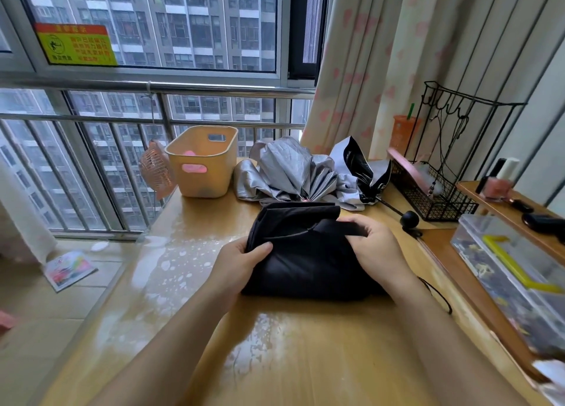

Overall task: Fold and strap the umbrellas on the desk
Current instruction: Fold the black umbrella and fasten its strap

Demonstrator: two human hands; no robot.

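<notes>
Black umbrella (305,252) lies mid-tabletop (305,359), canopy bundled into a soft, creased lump. Left hand (235,268) grips its left edge; right hand (373,246) pinches the black strap (339,228). Behind it, a silver umbrella (290,173) sprawls unfolded.

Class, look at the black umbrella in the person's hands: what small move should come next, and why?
Probably pull the strap round the black umbrella and fasten it: the right hand pinches the strap, and the left hand holds the folded canopy bunched.
</notes>
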